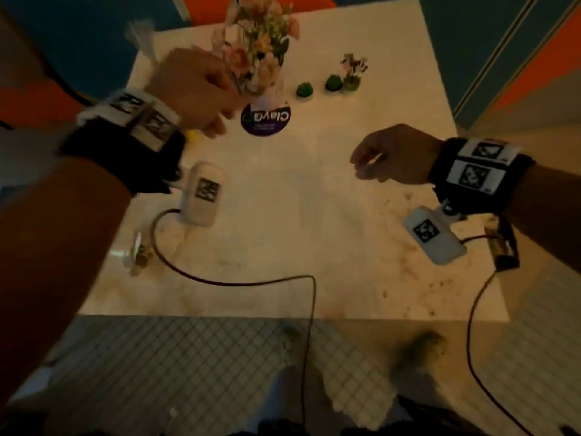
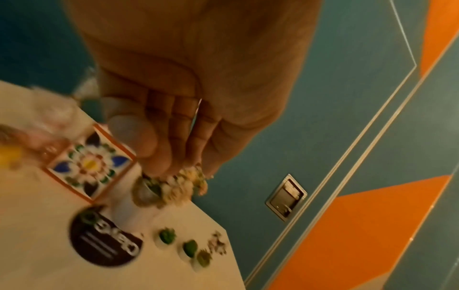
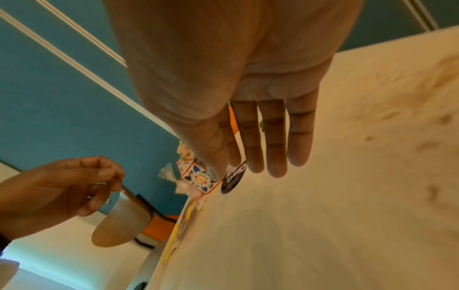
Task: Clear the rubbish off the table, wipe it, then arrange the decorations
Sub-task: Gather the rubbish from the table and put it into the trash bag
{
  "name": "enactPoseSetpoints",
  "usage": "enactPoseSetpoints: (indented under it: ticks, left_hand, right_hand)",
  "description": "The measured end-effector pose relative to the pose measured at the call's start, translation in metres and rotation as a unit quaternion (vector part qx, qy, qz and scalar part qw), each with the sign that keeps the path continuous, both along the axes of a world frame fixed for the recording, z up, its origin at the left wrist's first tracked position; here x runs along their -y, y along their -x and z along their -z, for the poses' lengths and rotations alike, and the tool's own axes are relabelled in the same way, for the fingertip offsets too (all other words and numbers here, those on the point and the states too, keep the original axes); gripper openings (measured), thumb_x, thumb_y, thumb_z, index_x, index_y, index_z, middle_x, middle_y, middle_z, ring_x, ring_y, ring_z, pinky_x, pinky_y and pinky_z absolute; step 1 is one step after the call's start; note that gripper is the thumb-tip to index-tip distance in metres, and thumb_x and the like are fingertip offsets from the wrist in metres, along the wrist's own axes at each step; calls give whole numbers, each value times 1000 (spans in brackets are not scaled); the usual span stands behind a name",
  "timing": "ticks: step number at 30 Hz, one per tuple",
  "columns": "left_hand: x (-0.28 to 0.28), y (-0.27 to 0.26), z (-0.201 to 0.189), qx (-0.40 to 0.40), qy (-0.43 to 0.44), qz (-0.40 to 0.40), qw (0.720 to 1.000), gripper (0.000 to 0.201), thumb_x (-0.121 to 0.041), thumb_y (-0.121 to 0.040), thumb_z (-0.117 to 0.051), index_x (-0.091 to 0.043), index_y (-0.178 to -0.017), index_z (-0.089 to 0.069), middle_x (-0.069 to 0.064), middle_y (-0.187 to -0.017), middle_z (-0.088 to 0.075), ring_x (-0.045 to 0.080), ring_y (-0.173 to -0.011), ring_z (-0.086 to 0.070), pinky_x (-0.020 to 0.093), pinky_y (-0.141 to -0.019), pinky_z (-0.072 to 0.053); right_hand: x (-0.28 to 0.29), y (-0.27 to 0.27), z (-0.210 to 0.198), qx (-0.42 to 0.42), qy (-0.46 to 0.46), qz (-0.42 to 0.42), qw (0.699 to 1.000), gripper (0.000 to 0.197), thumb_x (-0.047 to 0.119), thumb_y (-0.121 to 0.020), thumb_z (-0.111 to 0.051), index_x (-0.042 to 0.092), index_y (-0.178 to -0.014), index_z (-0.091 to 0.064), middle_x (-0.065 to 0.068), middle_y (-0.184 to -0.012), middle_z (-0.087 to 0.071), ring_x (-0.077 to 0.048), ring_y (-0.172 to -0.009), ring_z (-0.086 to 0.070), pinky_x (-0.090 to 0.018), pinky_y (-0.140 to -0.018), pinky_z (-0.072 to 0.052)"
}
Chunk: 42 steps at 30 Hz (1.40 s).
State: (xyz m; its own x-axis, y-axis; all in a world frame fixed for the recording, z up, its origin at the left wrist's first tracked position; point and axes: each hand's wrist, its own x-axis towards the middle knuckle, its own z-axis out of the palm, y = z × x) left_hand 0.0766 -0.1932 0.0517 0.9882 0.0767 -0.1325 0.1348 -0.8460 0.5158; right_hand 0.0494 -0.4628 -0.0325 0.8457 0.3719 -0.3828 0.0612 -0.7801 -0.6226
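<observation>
Both hands (image 1: 191,89) (image 1: 393,155) hover above the stained table (image 1: 283,231).

Black wrist bands (image 1: 481,171) with square black-and-white markers; white marker-tagged camera units (image 1: 201,193) trailing black cables (image 1: 239,283)

White table (image 1: 283,215), stained at right; flower vase (image 1: 257,58), 2 green mini plants (image 1: 304,89), dark round coaster (image 1: 265,119) at far edge.

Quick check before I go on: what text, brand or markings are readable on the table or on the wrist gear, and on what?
"ClayG", upside down from the head view, on the round dark coaster; its last letters are hidden by the flower vase.
Smaller lines under it on the coaster: too blurred to read.
Black-and-white square code markers on the wrist bands and camera pods: patterns only, no words.
</observation>
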Motion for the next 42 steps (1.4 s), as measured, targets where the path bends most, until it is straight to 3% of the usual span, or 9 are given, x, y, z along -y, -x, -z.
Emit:
enactPoseSetpoints:
  ticks: [9, 12, 16, 21, 25, 30, 34, 38, 42]
  left_hand:
    - [-145, 32, 23, -205, 14, -19, 979, 9, -18, -86, -66, -18, -85, -57, 15, -91, -61, 24, -71, -60, 37, -63, -54]
    - [-168, 62, 41, -265, -52, -26, 963, 38, -27, -77, -76, -19, -107, -54, 16, -103, -62, 35, -85, -63, 47, -74, -55]
    - [-190, 94, 62, -278, -185, -46, 941, 79, -40, -69, -80, -21, -135, -39, 14, -132, -47, 35, -114, -52, 42, -91, -46]
    - [-198, 113, 103, -304, -166, -94, 933, 116, -74, -55, -70, -42, -146, -6, 16, -143, -24, 43, -129, -38, 52, -101, -39]
    - [-185, 113, 128, -270, -137, -107, 947, 111, -75, -54, -69, -47, -142, -6, 13, -142, -20, 45, -125, -42, 51, -99, -42]
    - [-181, 111, 145, -265, -169, -59, 948, 105, -45, -59, -84, -52, -135, -12, 9, -134, -22, 45, -116, -50, 48, -90, -51]
    - [-187, 112, 151, -223, -180, -16, 958, 88, -35, -66, -78, -49, -130, -20, 9, -123, -37, 41, -109, -54, 48, -86, -51]
    - [-190, 110, 153, -185, -126, -25, 974, 71, -39, -68, -72, -31, -126, -31, 11, -120, -45, 40, -106, -55, 47, -83, -50]
    - [-200, 107, 154, -157, -24, -82, 984, 72, -36, -73, -70, -18, -130, -30, 15, -115, -56, 36, -100, -59, 36, -74, -44]
  right_hand:
    - [-131, 9, 4, -45, 0, -98, 994, 35, 28, -85, -69, 14, -116, -61, -5, -115, -64, -17, -91, -58, -32, -84, -47]
    - [-165, 12, 14, -52, -11, -123, 991, 37, 27, -84, -70, 16, -117, -60, -2, -116, -63, -15, -92, -57, -30, -84, -47]
    - [-211, 16, 19, -48, -16, -155, 987, 48, 28, -81, -73, 18, -125, -55, 0, -123, -58, -16, -96, -57, -28, -79, -41]
    - [-242, 25, 33, -46, 63, -216, 973, 67, 32, -76, -78, 22, -132, -43, -2, -130, -48, -18, -96, -48, -32, -80, -42]
    - [-235, 45, 54, -52, 135, -247, 958, 72, 32, -71, -82, 27, -129, -40, -2, -128, -38, -24, -101, -51, -41, -88, -49]
    - [-244, 58, 69, -32, 143, -300, 943, 68, 26, -76, -78, 26, -133, -41, -6, -132, -35, -30, -111, -49, -41, -91, -48]
    - [-255, 57, 75, -28, 145, -310, 939, 33, 17, -88, -60, 13, -120, -50, -11, -125, -38, -34, -102, -50, -43, -86, -47]
    - [-260, 53, 82, -9, 153, -305, 940, 4, 8, -92, -51, 10, -89, -54, -10, -111, -40, -26, -84, -41, -32, -75, -33]
    - [-261, 51, 89, -17, 192, -306, 932, 32, 7, -97, -44, -4, -126, -48, -20, -139, -37, -31, -97, -41, -28, -79, -25]
